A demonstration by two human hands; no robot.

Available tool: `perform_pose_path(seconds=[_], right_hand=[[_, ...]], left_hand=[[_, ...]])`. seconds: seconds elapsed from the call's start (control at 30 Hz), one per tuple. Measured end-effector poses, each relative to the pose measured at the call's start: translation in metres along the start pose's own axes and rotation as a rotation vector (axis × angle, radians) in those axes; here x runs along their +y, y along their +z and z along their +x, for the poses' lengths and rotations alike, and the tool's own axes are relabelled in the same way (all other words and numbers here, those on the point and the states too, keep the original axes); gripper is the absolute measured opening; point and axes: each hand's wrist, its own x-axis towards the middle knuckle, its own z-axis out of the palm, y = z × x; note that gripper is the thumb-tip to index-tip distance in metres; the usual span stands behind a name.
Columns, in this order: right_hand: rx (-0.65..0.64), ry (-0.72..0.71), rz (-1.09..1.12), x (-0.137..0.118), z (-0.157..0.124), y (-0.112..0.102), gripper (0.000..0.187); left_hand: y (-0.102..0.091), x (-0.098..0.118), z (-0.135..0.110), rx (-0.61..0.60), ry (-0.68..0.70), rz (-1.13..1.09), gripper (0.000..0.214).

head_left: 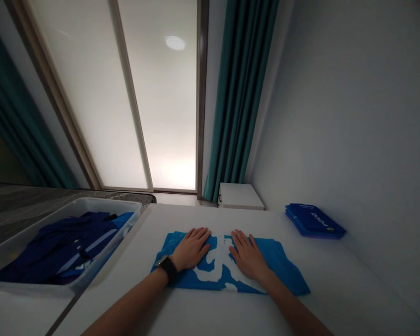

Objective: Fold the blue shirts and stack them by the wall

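Note:
A bright blue shirt (283, 268) with a large white print lies folded into a wide flat strip on the white table (210, 312). My left hand (192, 247), below a black wristwatch, rests flat on the shirt's left half with fingers stretched out. On the right half, my right hand (248, 256) lies palm down, its fingers slightly spread. Both hands press on the cloth without gripping it. Part of the print is hidden under my hands and forearms.
At left stands a clear plastic bin (87, 201) holding crumpled dark blue and light blue clothes (63, 242). A stack of folded blue garments (315, 220) sits at the table's right side by the wall. Beyond the table are a white cabinet (241, 196) and a teal curtain (243, 93).

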Motion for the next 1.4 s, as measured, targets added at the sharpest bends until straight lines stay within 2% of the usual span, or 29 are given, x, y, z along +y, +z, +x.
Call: perform_pose_path(seconds=[0.17, 0.23, 0.3, 0.37, 0.43, 0.53, 0.67, 0.8, 0.87, 0.93, 1.1, 1.17, 1.27, 1.4], right_hand=[[0.01, 0.084, -0.051, 0.056, -0.015, -0.002, 0.062], [0.016, 0.096, -0.047, 0.072, -0.017, -0.005, 0.058], [-0.01, 0.074, -0.014, 0.082, -0.015, -0.014, 0.055], [-0.08, 0.034, 0.039, 0.088, -0.009, -0.03, 0.051], [-0.198, 0.026, 0.095, 0.091, -0.001, -0.049, 0.048], [-0.332, 0.025, 0.141, 0.098, 0.012, -0.073, 0.04], [-0.501, 0.01, 0.162, 0.112, 0.024, -0.087, 0.027], [-0.589, -0.016, 0.164, 0.121, 0.03, -0.087, 0.017], [-0.547, -0.03, 0.162, 0.122, 0.033, -0.088, 0.016], [-0.444, -0.044, 0.152, 0.122, 0.037, -0.092, 0.017], [-0.069, -0.039, 0.08, 0.119, 0.052, -0.117, 0.021], [0.038, -0.035, 0.046, 0.115, 0.053, -0.123, 0.021], [0.141, -0.061, -0.026, 0.105, 0.039, -0.11, 0.019], [0.259, -0.183, -0.174, 0.09, 0.001, -0.059, 0.03]], left_hand=[[-0.004, -0.016, -0.011, 0.037, -0.047, 0.019, 0.045], [-0.011, -0.021, -0.013, 0.066, -0.068, 0.032, 0.041], [-0.022, -0.026, -0.01, 0.037, -0.069, 0.032, 0.038], [-0.039, -0.032, -0.002, -0.076, -0.055, 0.012, 0.037], [-0.058, -0.038, 0.008, -0.271, -0.068, -0.032, 0.035], [-0.079, -0.048, 0.022, -0.423, -0.102, -0.052, 0.036], [-0.089, -0.06, 0.027, -0.552, -0.131, -0.067, 0.023], [-0.093, -0.067, 0.021, -0.6, -0.127, -0.073, 0.014], [-0.098, -0.07, 0.02, -0.571, -0.128, -0.049, 0.012], [-0.108, -0.073, 0.021, -0.491, -0.127, -0.008, 0.01], [-0.147, -0.075, 0.026, -0.16, -0.119, 0.138, 0.009], [-0.154, -0.073, 0.021, -0.008, -0.078, 0.238, 0.011], [-0.14, -0.068, 0.001, 0.132, -0.008, 0.395, 0.009], [-0.086, -0.059, -0.037, 0.088, -0.038, 0.438, 0.017]])
